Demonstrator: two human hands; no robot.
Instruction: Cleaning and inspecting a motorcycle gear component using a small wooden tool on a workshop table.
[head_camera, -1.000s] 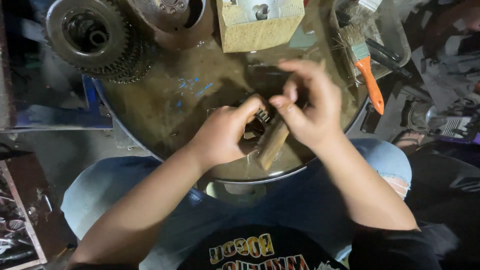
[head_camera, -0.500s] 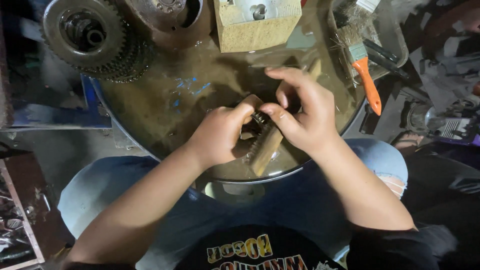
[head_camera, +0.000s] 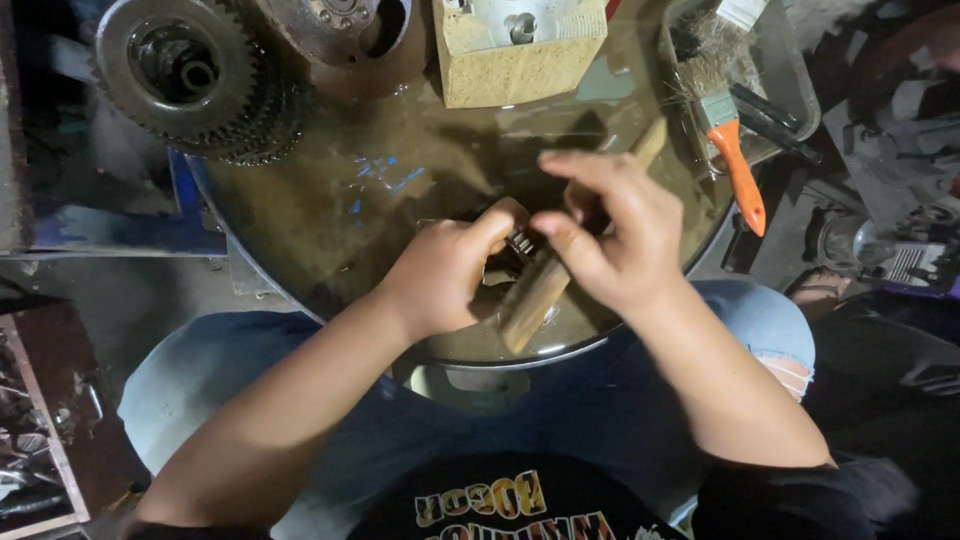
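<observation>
My left hand (head_camera: 445, 275) grips a small dark metal part (head_camera: 520, 243) over a round basin (head_camera: 300, 215) of brown liquid. My right hand (head_camera: 615, 235) is closed around a wooden stick (head_camera: 530, 300) that slants from lower left to upper right, its far tip (head_camera: 652, 140) showing beyond my fingers. The stick's near end rests by the basin's front rim. The two hands meet at the metal part, and my fingers hide most of it.
A large toothed gear cluster (head_camera: 190, 80) lies at the basin's upper left, a rusty round housing (head_camera: 345, 35) beside it. A tan block with a metal piece (head_camera: 520, 45) sits at the top. An orange-handled brush (head_camera: 735, 160) lies in a tray (head_camera: 790, 85) at right.
My right hand has slid the wooden stick upward and to the right, so its far tip now shows past my fingers. My left hand stays on the metal part.
</observation>
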